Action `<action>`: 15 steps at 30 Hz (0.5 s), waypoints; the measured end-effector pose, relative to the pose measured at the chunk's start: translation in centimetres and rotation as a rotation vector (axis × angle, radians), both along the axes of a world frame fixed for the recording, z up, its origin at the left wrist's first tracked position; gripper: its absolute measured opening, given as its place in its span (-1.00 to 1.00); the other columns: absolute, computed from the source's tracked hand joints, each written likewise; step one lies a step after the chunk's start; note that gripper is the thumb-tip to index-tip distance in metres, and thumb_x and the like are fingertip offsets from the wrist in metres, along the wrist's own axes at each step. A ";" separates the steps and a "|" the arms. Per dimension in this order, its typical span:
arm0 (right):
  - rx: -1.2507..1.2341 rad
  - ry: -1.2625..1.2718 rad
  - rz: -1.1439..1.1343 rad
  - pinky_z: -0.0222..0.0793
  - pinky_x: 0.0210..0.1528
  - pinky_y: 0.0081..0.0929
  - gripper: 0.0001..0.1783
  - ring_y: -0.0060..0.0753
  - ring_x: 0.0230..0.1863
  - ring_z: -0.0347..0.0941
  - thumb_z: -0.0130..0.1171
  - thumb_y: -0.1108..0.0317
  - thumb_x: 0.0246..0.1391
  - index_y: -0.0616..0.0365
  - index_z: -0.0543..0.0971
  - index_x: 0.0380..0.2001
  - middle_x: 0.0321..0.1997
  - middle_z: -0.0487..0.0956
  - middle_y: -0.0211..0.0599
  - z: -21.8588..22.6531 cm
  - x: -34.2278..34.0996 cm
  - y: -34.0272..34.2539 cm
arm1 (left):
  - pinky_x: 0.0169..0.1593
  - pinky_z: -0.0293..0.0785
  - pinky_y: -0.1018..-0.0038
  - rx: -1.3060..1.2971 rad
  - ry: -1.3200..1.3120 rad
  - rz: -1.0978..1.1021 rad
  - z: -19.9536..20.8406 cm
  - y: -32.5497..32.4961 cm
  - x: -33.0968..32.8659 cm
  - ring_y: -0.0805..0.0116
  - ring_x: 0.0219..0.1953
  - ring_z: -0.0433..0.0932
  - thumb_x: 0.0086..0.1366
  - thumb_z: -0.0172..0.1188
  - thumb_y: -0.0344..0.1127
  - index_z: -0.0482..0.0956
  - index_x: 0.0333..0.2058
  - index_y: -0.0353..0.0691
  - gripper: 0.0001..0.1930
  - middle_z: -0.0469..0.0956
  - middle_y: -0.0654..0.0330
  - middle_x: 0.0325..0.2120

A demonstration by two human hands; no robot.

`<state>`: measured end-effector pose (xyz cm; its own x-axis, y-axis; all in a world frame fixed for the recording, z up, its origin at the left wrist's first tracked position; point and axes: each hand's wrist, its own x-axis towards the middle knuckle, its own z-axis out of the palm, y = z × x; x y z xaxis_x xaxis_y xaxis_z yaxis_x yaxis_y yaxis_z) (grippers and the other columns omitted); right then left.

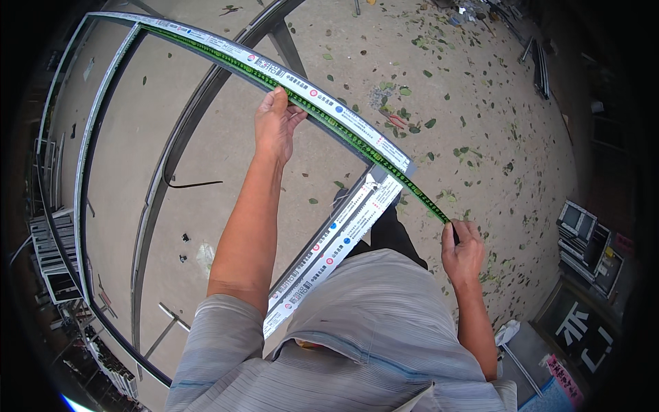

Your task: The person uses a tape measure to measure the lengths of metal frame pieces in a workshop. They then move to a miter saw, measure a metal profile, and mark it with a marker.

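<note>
A large metal frame (391, 143) with white printed protective film stretches across in front of me. Along its far bar lies a green tape measure (336, 122), its blade drawn out past the right corner. My left hand (276, 127) is closed at the near edge of that bar, the thumb on top by the blade and the fingers curled beneath. Off the frame's corner, my right hand (464, 250) is closed around the near end of the tape. Most of what sits inside the right fist is hidden.
Below the frame lies another dark curved frame (161, 185) on the concrete floor. Green leaves (401, 89) are scattered across the ground. Stacked metal frames stand at the left (58, 254) and right (590, 237). A dark sign panel (573, 326) leans at the lower right.
</note>
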<state>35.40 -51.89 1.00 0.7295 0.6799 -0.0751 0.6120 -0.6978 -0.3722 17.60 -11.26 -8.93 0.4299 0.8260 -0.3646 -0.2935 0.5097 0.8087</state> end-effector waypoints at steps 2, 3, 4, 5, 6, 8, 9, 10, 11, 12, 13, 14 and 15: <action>-0.011 0.003 -0.008 0.57 -0.10 -0.04 -0.79 0.13 -0.20 0.66 0.32 0.24 0.38 0.14 0.78 -0.16 -0.18 0.72 -0.12 0.2 0.0 -0.1 | 0.08 0.66 0.30 0.006 -0.010 -0.012 -0.2 0.1 0.1 0.39 -0.13 0.69 0.67 0.21 -0.08 0.64 0.00 -0.11 -0.76 0.73 0.28 -0.15; -0.013 0.011 -0.003 0.57 -0.10 -0.05 -0.80 0.13 -0.20 0.66 0.32 0.24 0.38 0.14 0.78 -0.16 -0.18 0.72 -0.12 0.2 -0.1 0.1 | 0.09 0.66 0.29 0.009 -0.011 -0.010 -0.1 0.3 -0.1 0.38 -0.12 0.69 0.66 0.22 -0.08 0.64 0.00 -0.11 -0.76 0.73 0.28 -0.15; -0.012 0.014 -0.011 0.57 -0.11 -0.05 -0.81 0.13 -0.21 0.66 0.33 0.26 0.37 0.14 0.78 -0.18 -0.19 0.72 -0.13 0.2 -0.2 0.2 | 0.09 0.66 0.29 0.014 -0.012 -0.011 -0.1 0.2 -0.1 0.37 -0.11 0.69 0.66 0.22 -0.08 0.64 0.01 -0.11 -0.76 0.73 0.28 -0.14; -0.003 0.008 -0.009 0.57 -0.11 -0.06 -0.81 0.12 -0.21 0.66 0.33 0.26 0.37 0.14 0.78 -0.18 -0.20 0.72 -0.13 0.2 -0.2 0.1 | 0.06 0.67 0.31 0.016 0.001 0.003 0.1 -0.1 0.1 0.40 -0.16 0.68 0.67 0.21 -0.08 0.62 -0.02 -0.12 -0.77 0.71 0.28 -0.20; 0.012 0.006 0.003 0.57 -0.11 -0.06 -0.82 0.12 -0.21 0.66 0.33 0.27 0.36 0.14 0.77 -0.19 -0.20 0.72 -0.13 0.1 -0.1 0.3 | 0.02 0.68 0.34 0.024 0.017 0.028 0.8 -0.2 0.1 0.43 -0.21 0.67 0.67 0.20 -0.09 0.61 -0.06 -0.13 -0.77 0.70 0.27 -0.25; 0.021 -0.003 0.024 0.56 -0.12 -0.07 -0.83 0.10 -0.21 0.66 0.35 0.29 0.35 0.15 0.78 -0.18 -0.21 0.72 -0.14 0.2 0.0 0.7 | -0.02 0.70 0.37 0.046 0.040 0.062 1.6 -0.4 -0.4 0.45 -0.27 0.66 0.68 0.19 -0.09 0.59 -0.09 -0.13 -0.77 0.69 0.27 -0.30; 0.025 -0.009 0.016 0.56 -0.12 -0.07 -0.83 0.09 -0.21 0.66 0.35 0.29 0.35 0.15 0.78 -0.18 -0.21 0.72 -0.14 0.1 -0.1 0.7 | -0.02 0.70 0.37 0.046 0.038 0.056 1.4 -0.3 -0.1 0.44 -0.27 0.66 0.68 0.19 -0.10 0.59 -0.09 -0.13 -0.77 0.69 0.27 -0.30; 0.029 -0.015 0.009 0.56 -0.12 -0.07 -0.83 0.09 -0.21 0.66 0.36 0.29 0.35 0.15 0.78 -0.18 -0.21 0.72 -0.14 0.0 -0.1 0.6 | -0.02 0.70 0.36 0.047 0.036 0.052 1.2 -0.2 0.0 0.44 -0.26 0.66 0.68 0.19 -0.10 0.59 -0.09 -0.13 -0.77 0.69 0.27 -0.30; 0.034 -0.020 0.006 0.56 -0.12 -0.07 -0.83 0.09 -0.21 0.66 0.36 0.29 0.34 0.15 0.78 -0.17 -0.21 0.72 -0.14 -0.1 -0.1 0.5 | -0.02 0.70 0.36 0.048 0.034 0.052 1.0 -0.2 0.1 0.44 -0.26 0.66 0.68 0.20 -0.10 0.59 -0.08 -0.13 -0.77 0.69 0.27 -0.30; 0.031 -0.024 0.009 0.56 -0.12 -0.08 -0.83 0.09 -0.21 0.67 0.37 0.29 0.34 0.15 0.79 -0.16 -0.20 0.73 -0.14 -0.1 -0.1 0.5 | -0.02 0.69 0.35 0.044 0.028 0.051 0.8 -0.2 0.2 0.44 -0.26 0.66 0.67 0.20 -0.11 0.60 -0.09 -0.14 -0.77 0.69 0.27 -0.30; 0.020 -0.013 -0.002 0.56 -0.12 -0.08 -0.82 0.09 -0.20 0.67 0.37 0.29 0.34 0.15 0.79 -0.15 -0.19 0.73 -0.14 -0.1 -0.2 0.5 | -0.01 0.69 0.35 0.041 0.021 0.052 0.7 -0.2 0.2 0.44 -0.26 0.66 0.67 0.20 -0.11 0.60 -0.09 -0.14 -0.77 0.69 0.27 -0.30; 0.008 -0.002 -0.012 0.57 -0.11 -0.09 -0.82 0.09 -0.20 0.67 0.36 0.29 0.35 0.16 0.79 -0.15 -0.19 0.73 -0.13 0.1 -0.3 0.5 | -0.01 0.69 0.35 0.038 0.015 0.056 0.6 -0.1 0.2 0.43 -0.25 0.65 0.67 0.20 -0.11 0.60 -0.09 -0.14 -0.78 0.69 0.27 -0.29; -0.001 0.006 -0.021 0.57 -0.11 -0.09 -0.82 0.10 -0.20 0.67 0.36 0.29 0.35 0.16 0.79 -0.15 -0.18 0.73 -0.13 0.1 -0.3 0.5 | 0.00 0.69 0.34 0.047 0.011 0.052 0.7 -0.2 0.3 0.43 -0.25 0.65 0.67 0.21 -0.12 0.60 -0.09 -0.14 -0.78 0.69 0.27 -0.29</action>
